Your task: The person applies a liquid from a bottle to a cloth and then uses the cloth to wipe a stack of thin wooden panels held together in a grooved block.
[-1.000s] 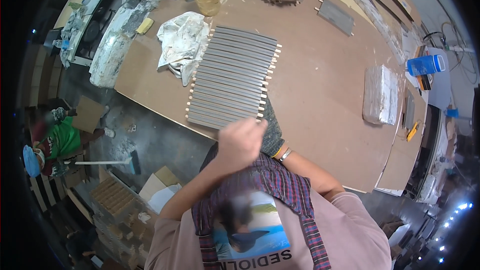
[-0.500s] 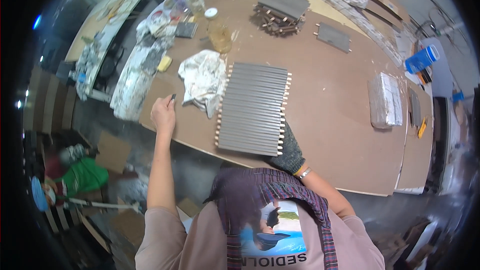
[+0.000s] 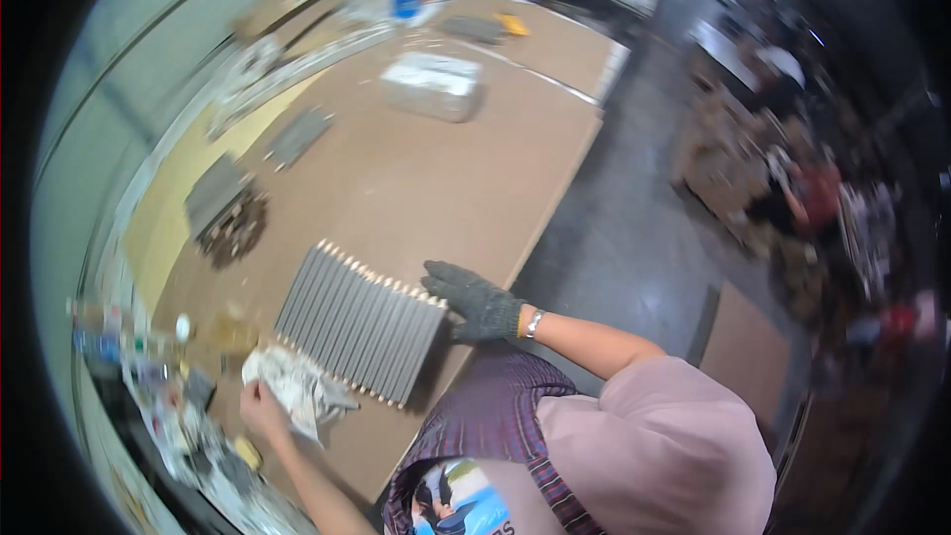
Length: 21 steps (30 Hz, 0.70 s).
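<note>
Across the near part of the brown tabletop [image 3: 416, 178], I see a row of grey panels [image 3: 362, 322], packed side by side and apparently stood on edge. I have the right hand [image 3: 474, 302] at the row's right end, its grey glove spread fairly wide, against the row or just beside it; I can't tell which. My bare left hand [image 3: 264, 411] is by the white cloth [image 3: 300, 386], fingers drawn in narrow, too blurred to tell whether anything is pinched.

As far as I can judge, lining up the row is done; a jumbled stack [image 3: 220, 196] on the far left and a lone panel [image 3: 299, 137] beyond it lie outside that order. I can't judge how finished the surfaces are.

The panels look flat and matte, with pale, wood-like pegs at both ends. The cloth is crumpled and stained; the far block [image 3: 431, 86] looks glossily wrapped.
</note>
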### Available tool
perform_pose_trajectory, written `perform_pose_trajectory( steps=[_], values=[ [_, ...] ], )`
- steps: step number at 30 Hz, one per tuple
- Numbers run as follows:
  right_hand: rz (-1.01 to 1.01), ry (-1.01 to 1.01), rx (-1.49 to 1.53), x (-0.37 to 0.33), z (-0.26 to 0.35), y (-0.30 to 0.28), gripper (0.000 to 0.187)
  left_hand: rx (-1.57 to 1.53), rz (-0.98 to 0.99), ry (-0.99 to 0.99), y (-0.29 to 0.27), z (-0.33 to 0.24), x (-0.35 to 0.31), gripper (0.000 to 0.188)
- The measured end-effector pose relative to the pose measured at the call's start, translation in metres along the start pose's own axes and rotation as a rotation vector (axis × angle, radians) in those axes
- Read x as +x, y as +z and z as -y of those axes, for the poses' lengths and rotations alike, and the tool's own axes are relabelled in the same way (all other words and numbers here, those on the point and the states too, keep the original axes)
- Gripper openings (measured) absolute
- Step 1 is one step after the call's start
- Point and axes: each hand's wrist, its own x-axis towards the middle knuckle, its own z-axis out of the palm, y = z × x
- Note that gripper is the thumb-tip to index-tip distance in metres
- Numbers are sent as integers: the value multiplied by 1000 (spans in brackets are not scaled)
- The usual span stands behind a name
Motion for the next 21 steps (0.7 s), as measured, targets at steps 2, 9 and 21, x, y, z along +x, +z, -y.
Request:
perform_pose_trajectory(
  steps=[2, 9, 21],
  values=[
    [-135, 157, 4, -34, 12, -4, 86, -185, 51, -24, -3, -9, 19, 20],
    [-534, 338, 390, -40, 105, -38, 30, -852, 133, 34, -82, -113, -17, 14],
    [-9, -83, 760, 94, 186, 33, 16, -843, 350, 443, -94, -174, -100, 10]
  ],
)
